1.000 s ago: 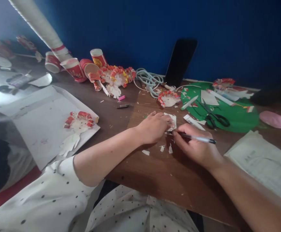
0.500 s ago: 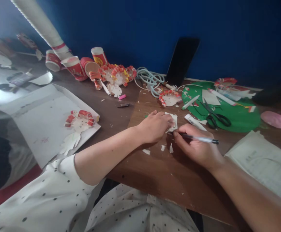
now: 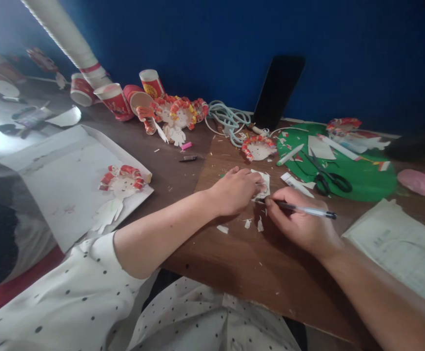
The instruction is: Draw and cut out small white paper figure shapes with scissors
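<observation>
My left hand (image 3: 234,192) lies on a small piece of white paper (image 3: 265,180), its fingers stretched over it and pressing it to the brown table (image 3: 215,265). My right hand (image 3: 302,224) is closed around a pen (image 3: 309,209) with a clear barrel and black end. The pen's tip meets the lower edge of the paper, close to my left fingertips, which partly cover the sheet. Small paper scraps (image 3: 260,225) lie just in front of my hands. A lion-like paper figure with a red curled mane (image 3: 258,147) rests behind them.
Scissors (image 3: 329,178) and a white marker (image 3: 290,155) lie on and by a green sheet (image 3: 376,183) at right. Red paper cups (image 3: 114,101), a coiled cable (image 3: 227,117) and a leaning phone (image 3: 278,90) line the back. At left sits a white box lid (image 3: 58,180).
The pen in my right hand has shifted very slightly along the paper's edge. My left hand stays on the paper, and the whole view has moved a little.
</observation>
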Tool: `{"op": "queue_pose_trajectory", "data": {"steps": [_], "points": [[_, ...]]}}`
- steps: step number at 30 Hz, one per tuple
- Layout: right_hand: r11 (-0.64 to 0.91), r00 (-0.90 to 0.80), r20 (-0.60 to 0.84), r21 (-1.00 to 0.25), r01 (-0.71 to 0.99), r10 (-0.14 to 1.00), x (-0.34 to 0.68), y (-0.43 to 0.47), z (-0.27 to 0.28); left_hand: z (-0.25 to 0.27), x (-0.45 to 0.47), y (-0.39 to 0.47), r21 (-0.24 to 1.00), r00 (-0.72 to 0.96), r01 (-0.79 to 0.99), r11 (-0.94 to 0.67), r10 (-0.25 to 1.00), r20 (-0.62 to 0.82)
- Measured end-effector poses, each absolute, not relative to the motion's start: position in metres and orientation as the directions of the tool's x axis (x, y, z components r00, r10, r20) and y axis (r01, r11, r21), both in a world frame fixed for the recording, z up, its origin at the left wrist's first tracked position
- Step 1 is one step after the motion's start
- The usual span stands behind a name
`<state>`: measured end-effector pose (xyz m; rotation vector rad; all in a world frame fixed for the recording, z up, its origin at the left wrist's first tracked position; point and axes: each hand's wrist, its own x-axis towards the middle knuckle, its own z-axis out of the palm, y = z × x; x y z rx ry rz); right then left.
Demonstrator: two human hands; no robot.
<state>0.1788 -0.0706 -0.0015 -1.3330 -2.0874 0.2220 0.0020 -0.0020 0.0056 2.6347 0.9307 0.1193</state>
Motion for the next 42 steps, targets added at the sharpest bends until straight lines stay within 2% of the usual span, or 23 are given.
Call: {"op": "queue_pose_trajectory", "data": {"steps": [23, 36, 42], "points": [[0.447, -0.261, 0.409, -0.467, 0.763, 0.874, 0.1806, -0.0722, 0.0014, 0.0119, -0.003, 0.0036, 0.362, 0.83, 0.543, -0.758, 0.551, -0.091], [0.461, -0.274, 0.418, -0.456, 0.761, 0.866, 0.1789, -0.0709, -0.0004, 0.0075, -0.0005, 0.0038, 0.329, 0.825, 0.543, -0.772, 0.564, -0.038], [0.463, -0.283, 0.414, -0.445, 0.766, 0.865, 0.1783, -0.0708, -0.0012, 0.01, -0.0005, 0.0026, 0.337, 0.817, 0.557, -0.759, 0.575, -0.056]]}}
